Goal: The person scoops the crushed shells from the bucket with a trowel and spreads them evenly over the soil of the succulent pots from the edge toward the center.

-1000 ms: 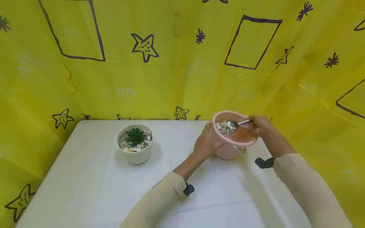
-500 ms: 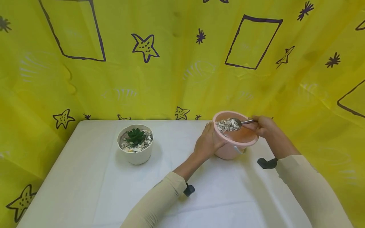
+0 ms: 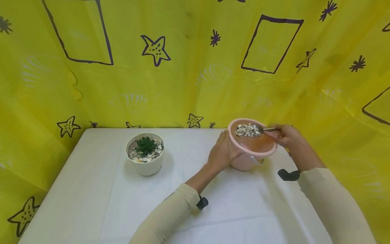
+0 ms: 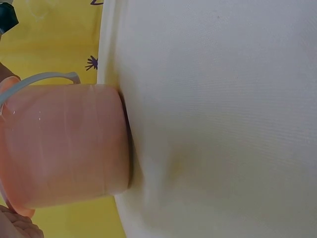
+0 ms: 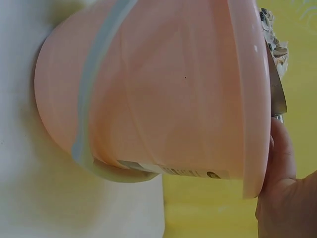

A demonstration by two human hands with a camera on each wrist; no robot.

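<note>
A pink bucket [image 3: 243, 162] with a pale handle [image 5: 91, 79] stands at the back right of the table, its mouth leaning slightly to the right. My left hand [image 3: 220, 151] grips its left rim, thumb along the front wall. In my right hand [image 3: 284, 135] is the handle of a metal scoop [image 5: 278, 94], pinched near the bucket's right rim. Small stones and shell bits [image 3: 247, 130] are heaped on the scoop, over the bucket's mouth. In the left wrist view, fingertips of my left hand [image 4: 17, 225] show at the rim.
A white pot [image 3: 147, 166] holding a green succulent [image 3: 145, 145] among similar stones stands on the left of the table. White cloth covers the table [image 3: 91, 189]. Behind it hangs a yellow curtain [image 3: 182, 84] with dark star drawings.
My right hand has moved a little to the right with the loaded scoop, and the scoop lies more level, its heap showing more fully. The left hand and bucket have stayed put.
</note>
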